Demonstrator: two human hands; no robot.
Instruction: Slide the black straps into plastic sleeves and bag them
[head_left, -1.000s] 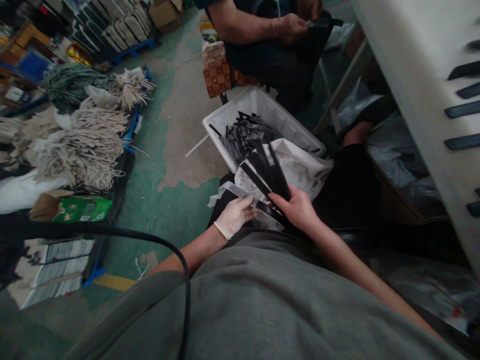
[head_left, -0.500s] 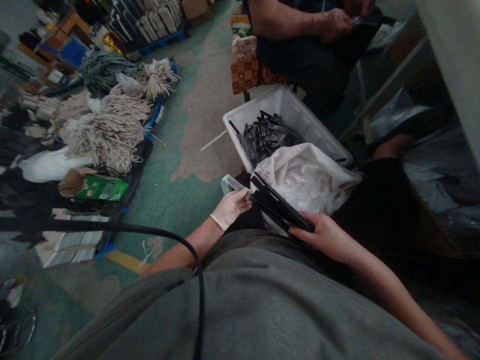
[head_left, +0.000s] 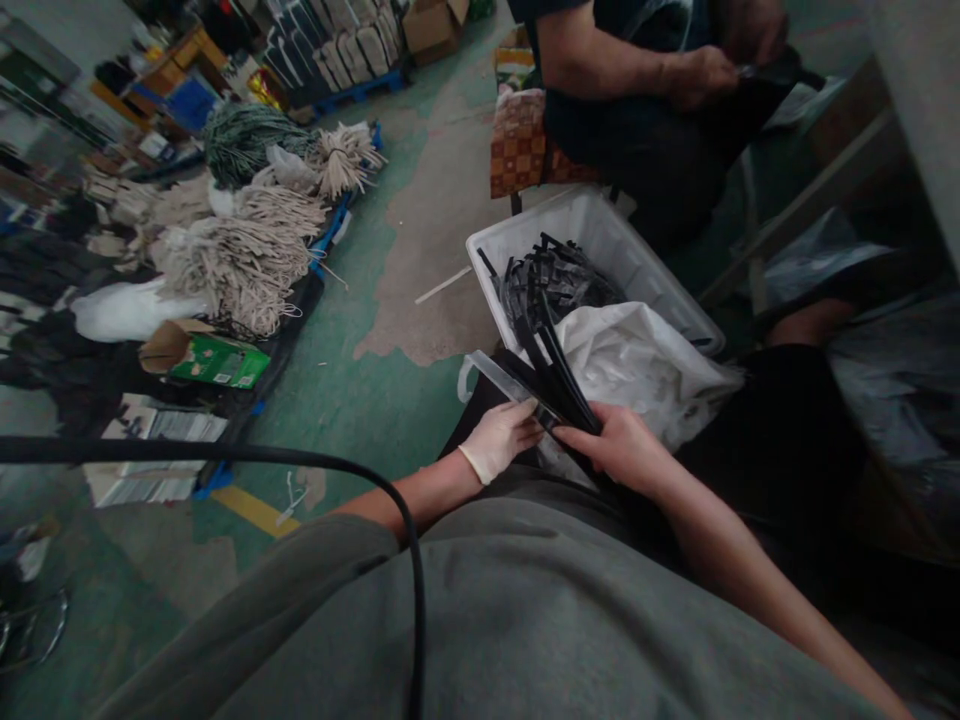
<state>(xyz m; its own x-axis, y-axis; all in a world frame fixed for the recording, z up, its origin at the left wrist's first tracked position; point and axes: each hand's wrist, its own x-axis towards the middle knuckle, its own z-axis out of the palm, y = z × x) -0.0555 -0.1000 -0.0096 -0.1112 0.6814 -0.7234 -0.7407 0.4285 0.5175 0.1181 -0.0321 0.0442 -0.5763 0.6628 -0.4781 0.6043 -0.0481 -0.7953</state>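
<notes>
My left hand [head_left: 504, 440], in a pale glove, is closed on a clear plastic strip [head_left: 491, 372] whose far end curls over to the left. The strip lies against a bundle of long black strips [head_left: 556, 370]. My right hand [head_left: 619, 445], ungloved, grips that bundle near its lower end; the far ends fan out and bend. Just beyond the hands is an open white plastic bag [head_left: 637, 350] with whitish, translucent contents. Behind it stands a white plastic bin [head_left: 667, 290] with a heap of black strips [head_left: 559, 275] inside.
A co-worker's hands [head_left: 705, 78] are busy at the upper right, beside a checked seat [head_left: 517, 150]. To the left, a blue pallet [head_left: 339, 215] bears bundles of beige cords [head_left: 225, 260] and a green carton [head_left: 225, 360]. A black cable [head_left: 300, 460] crosses the foreground.
My left hand has moved right, bringing the clear strip against the black bundle. The black strips now fan out and bend. The whole view has shifted slightly.
</notes>
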